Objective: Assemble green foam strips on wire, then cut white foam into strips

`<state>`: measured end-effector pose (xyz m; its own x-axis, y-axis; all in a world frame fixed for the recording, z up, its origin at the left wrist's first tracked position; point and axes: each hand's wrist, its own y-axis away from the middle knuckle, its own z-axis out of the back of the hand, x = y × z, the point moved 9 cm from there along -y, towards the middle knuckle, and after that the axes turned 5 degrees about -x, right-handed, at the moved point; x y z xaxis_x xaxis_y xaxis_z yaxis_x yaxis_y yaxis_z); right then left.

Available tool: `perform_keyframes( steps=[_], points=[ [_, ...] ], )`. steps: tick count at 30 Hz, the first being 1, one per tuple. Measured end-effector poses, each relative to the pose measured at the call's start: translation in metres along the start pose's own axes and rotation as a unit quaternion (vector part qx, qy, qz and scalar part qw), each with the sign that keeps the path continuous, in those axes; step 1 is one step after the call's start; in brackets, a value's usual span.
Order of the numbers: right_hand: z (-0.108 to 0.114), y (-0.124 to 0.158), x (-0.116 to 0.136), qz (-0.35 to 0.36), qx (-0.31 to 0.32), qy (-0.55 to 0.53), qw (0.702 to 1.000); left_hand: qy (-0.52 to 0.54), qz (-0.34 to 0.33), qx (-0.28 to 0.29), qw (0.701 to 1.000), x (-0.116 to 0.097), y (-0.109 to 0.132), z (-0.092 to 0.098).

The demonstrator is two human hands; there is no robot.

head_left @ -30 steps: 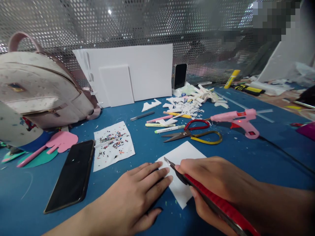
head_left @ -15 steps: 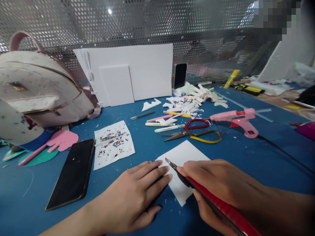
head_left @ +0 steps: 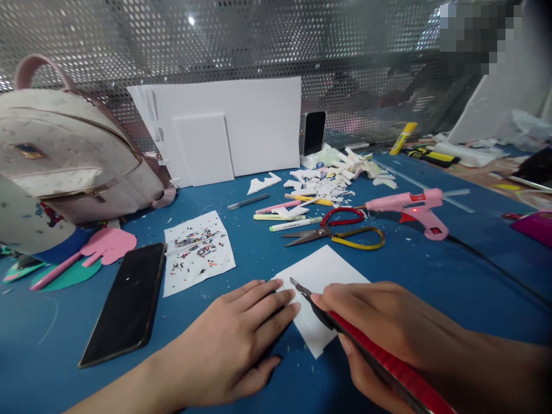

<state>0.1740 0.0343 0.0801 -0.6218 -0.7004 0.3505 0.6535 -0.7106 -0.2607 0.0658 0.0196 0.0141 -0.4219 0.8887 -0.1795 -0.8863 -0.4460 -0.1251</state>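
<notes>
A white sheet [head_left: 321, 276] lies at an angle on the blue table in front of me; whether it is paper or thin foam board I cannot tell. My left hand [head_left: 241, 339] rests flat, fingers stretched out, with the fingertips on the sheet's left edge. In my right hand [head_left: 379, 316] is a red utility knife [head_left: 366, 345], gripped like a pen. Its blade tip points up and left and meets the sheet just right of my left fingertips. My right hand covers the sheet's right corner.
Beyond the sheet lie scissors [head_left: 325, 231], several pens, white scraps [head_left: 323, 183] and a pink glue gun [head_left: 409, 206] with a trailing cord. To the left are a phone [head_left: 125, 305], a paper with colourful bits [head_left: 198, 276], a cup [head_left: 34, 218] and a backpack [head_left: 77, 155].
Almost nothing differs. Both hands, the knife and the sheet keep nearly the same places, and the whole view has shifted very slightly.
</notes>
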Motion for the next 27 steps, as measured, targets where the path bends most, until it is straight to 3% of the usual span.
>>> perform_keyframes(
  steps=[3, 12, 27],
  points=[
    [-0.01, 0.005, 0.0, 0.02, 0.021, -0.015, 0.999, -0.005, -0.004, -0.013, 1.0, 0.001, -0.001, 0.001],
    [-0.015, 0.014, -0.006, 0.013, 0.003, -0.028, 1.0, -0.011, -0.032, -0.057, 0.998, 0.0, -0.005, 0.006],
    [-0.018, 0.017, -0.012, 0.033, -0.019, -0.052, 0.998, -0.028, -0.053, -0.035, 0.998, 0.012, -0.001, 0.008]
  ],
)
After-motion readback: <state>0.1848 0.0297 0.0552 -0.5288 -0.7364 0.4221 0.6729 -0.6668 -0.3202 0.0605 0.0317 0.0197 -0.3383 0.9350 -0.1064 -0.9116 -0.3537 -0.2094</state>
